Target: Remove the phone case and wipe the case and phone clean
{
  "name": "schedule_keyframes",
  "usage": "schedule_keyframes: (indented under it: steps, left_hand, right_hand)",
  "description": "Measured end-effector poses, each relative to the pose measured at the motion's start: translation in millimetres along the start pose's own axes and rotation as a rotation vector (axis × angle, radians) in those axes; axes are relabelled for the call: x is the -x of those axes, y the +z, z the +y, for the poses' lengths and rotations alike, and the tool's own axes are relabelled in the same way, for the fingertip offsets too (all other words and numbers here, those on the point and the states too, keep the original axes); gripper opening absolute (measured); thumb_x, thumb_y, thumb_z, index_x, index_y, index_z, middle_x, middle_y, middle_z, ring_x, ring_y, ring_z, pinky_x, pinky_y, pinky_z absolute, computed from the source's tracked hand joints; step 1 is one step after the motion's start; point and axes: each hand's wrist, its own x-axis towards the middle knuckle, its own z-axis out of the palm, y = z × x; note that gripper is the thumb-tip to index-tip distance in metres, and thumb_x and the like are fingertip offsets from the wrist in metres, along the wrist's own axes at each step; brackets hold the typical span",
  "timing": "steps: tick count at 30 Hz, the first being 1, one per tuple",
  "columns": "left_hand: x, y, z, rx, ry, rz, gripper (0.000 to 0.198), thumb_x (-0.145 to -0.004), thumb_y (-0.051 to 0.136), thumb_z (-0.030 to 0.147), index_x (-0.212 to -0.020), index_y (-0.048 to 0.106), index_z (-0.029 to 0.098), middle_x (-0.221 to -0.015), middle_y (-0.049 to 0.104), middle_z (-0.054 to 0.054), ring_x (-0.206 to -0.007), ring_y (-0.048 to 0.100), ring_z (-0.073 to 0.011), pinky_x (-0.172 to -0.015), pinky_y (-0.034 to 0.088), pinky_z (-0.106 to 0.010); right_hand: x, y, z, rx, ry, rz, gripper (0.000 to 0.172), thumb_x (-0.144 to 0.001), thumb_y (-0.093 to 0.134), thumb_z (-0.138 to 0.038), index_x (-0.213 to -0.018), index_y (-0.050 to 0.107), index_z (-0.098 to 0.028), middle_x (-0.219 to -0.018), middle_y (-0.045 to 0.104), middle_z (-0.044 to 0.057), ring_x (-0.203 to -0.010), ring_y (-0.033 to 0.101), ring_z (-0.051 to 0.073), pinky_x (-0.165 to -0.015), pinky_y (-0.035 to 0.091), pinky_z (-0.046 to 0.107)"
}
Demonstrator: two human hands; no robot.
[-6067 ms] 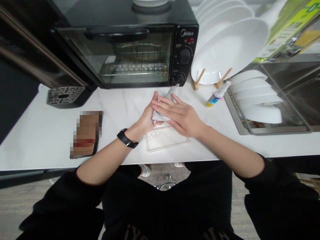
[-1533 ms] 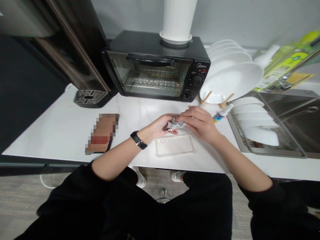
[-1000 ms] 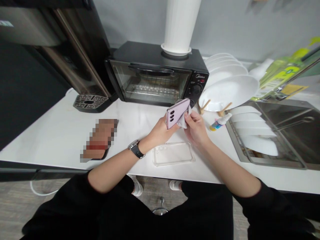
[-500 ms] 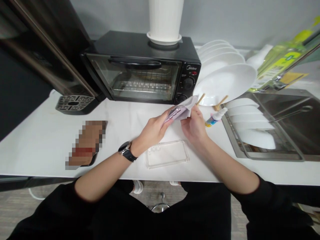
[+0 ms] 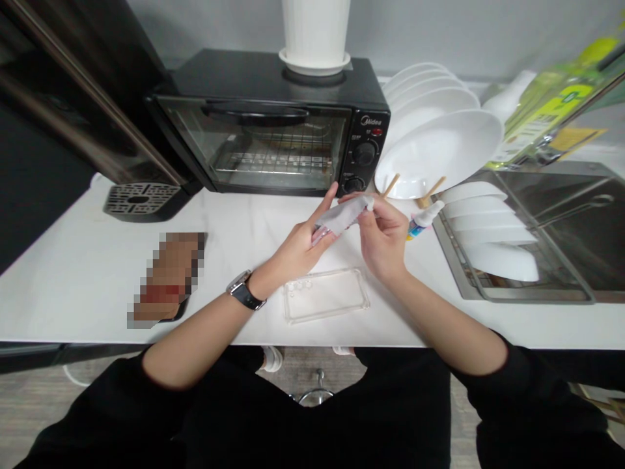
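Note:
My left hand (image 5: pixel 300 246) grips a pinkish phone (image 5: pixel 321 234), mostly hidden under a light grey cloth (image 5: pixel 346 213); its index finger points up. At the cloth's right end, my right hand (image 5: pixel 384 234) pinches the fabric between thumb and fingers. A transparent phone case (image 5: pixel 327 296) lies flat on the white counter just below my hands. To the right of my right hand stands a small spray bottle (image 5: pixel 424 220) with a white top and a blue and yellow label.
Behind my hands is a black toaster oven (image 5: pixel 263 150) with a white pot (image 5: pixel 316 32) on top. White plates (image 5: pixel 439 150) stand in a rack beside it. Bowls (image 5: pixel 488 221) sit at the sink, right. A pixelated flat object (image 5: pixel 168 273) lies left.
The cloth now covers more of the phone. My right hand has closed around the cloth's end, and my left index finger has lifted. The camera view has shifted slightly.

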Motion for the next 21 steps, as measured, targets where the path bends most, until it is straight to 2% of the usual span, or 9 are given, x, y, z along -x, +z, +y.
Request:
schedule_keyframes:
  steps: [2, 4, 7, 9, 11, 13, 16, 18, 21]
  left_hand:
    - [0.9, 1.0, 0.5, 0.023, 0.000, -0.027, 0.071, -0.107, 0.061, 0.051, -0.171, 0.032, 0.038, -0.153, 0.065, -0.006, -0.127, 0.071, -0.0257, -0.108, 0.065, -0.046]
    - [1.9, 0.7, 2.5, 0.026, -0.021, -0.056, 0.074, -0.108, 0.060, 0.047, -0.173, 0.026, 0.038, -0.146, 0.068, -0.007, -0.113, 0.075, -0.0218, -0.100, 0.066, -0.042]
    - [2.7, -2.1, 4.6, -0.010, -0.086, -0.076, 0.086, -0.110, 0.059, 0.040, -0.177, 0.006, 0.036, -0.120, 0.076, -0.005, -0.092, 0.073, -0.0148, -0.090, 0.065, -0.033]
    - [2.0, -4.7, 4.3, -0.026, -0.100, -0.060, 0.086, -0.110, 0.057, 0.037, -0.177, 0.003, 0.033, -0.114, 0.076, -0.004, -0.091, 0.072, -0.0134, -0.090, 0.062, -0.030]
    - [0.4, -7.2, 4.2, -0.052, -0.083, -0.040, 0.075, -0.110, 0.056, 0.037, -0.175, 0.018, 0.030, -0.119, 0.075, -0.007, -0.099, 0.072, -0.0156, -0.094, 0.060, -0.033]
    - [-1.5, -9.2, 6.0, -0.099, -0.067, -0.045, 0.056, -0.111, 0.054, 0.037, -0.164, 0.044, 0.025, -0.125, 0.073, -0.010, -0.108, 0.071, -0.0200, -0.101, 0.058, -0.038]
    - [-3.4, -9.8, 11.9, -0.138, -0.058, -0.076, 0.037, -0.111, 0.054, 0.037, -0.142, 0.063, 0.019, -0.128, 0.072, -0.013, -0.117, 0.070, -0.0235, -0.106, 0.056, -0.041]
    - [-3.7, -8.7, 15.1, -0.122, -0.072, -0.066, 0.033, -0.110, 0.054, 0.036, -0.136, 0.064, 0.018, -0.130, 0.073, -0.013, -0.119, 0.071, -0.0232, -0.107, 0.056, -0.040]
    - [-3.4, -6.6, 15.9, -0.086, -0.112, -0.019, 0.029, -0.110, 0.054, 0.037, -0.129, 0.065, 0.017, -0.132, 0.074, -0.013, -0.123, 0.070, -0.0235, -0.112, 0.055, -0.041]
  right_hand:
    - [1.0, 0.9, -3.3, 0.075, -0.086, -0.006, 0.022, -0.102, 0.071, -0.050, -0.102, 0.084, -0.033, -0.108, 0.083, 0.001, -0.098, 0.077, 0.020, -0.079, 0.064, 0.034]
    - [-0.2, 0.0, -2.8, 0.100, -0.124, 0.012, 0.024, -0.104, 0.068, -0.051, -0.104, 0.084, -0.033, -0.104, 0.084, 0.001, -0.097, 0.078, 0.020, -0.083, 0.065, 0.036]
    - [-7.4, -8.2, 3.3, 0.111, -0.148, 0.138, 0.026, -0.107, 0.061, -0.051, -0.112, 0.080, -0.034, -0.105, 0.082, 0.001, -0.099, 0.080, 0.021, -0.086, 0.067, 0.038]
    - [-14.5, -16.9, 5.8, 0.167, -0.187, 0.262, 0.025, -0.109, 0.059, -0.047, -0.114, 0.078, -0.032, -0.108, 0.081, 0.001, -0.100, 0.079, 0.020, -0.089, 0.066, 0.039]
    - [-20.0, -24.4, 3.8, 0.237, -0.229, 0.371, 0.024, -0.109, 0.059, -0.044, -0.112, 0.078, -0.030, -0.108, 0.081, 0.002, -0.102, 0.079, 0.020, -0.093, 0.065, 0.038]
    - [-21.0, -26.9, -1.9, 0.306, -0.244, 0.397, 0.026, -0.109, 0.060, -0.044, -0.111, 0.080, -0.028, -0.107, 0.082, 0.002, -0.101, 0.079, 0.020, -0.095, 0.065, 0.039]
    - [-14.1, -20.9, -9.8, 0.385, -0.201, 0.213, 0.028, -0.109, 0.060, -0.044, -0.115, 0.082, -0.029, -0.109, 0.085, 0.003, -0.100, 0.081, 0.020, -0.096, 0.067, 0.040]
    - [-8.1, -14.4, -10.5, 0.391, -0.171, 0.040, 0.029, -0.109, 0.059, -0.043, -0.120, 0.082, -0.030, -0.120, 0.085, 0.003, -0.111, 0.082, 0.022, -0.103, 0.067, 0.043]
    - [-3.0, -8.9, -6.2, 0.356, -0.193, -0.105, 0.031, -0.110, 0.057, -0.040, -0.130, 0.079, -0.030, -0.139, 0.080, 0.003, -0.133, 0.075, 0.025, -0.119, 0.060, 0.050]
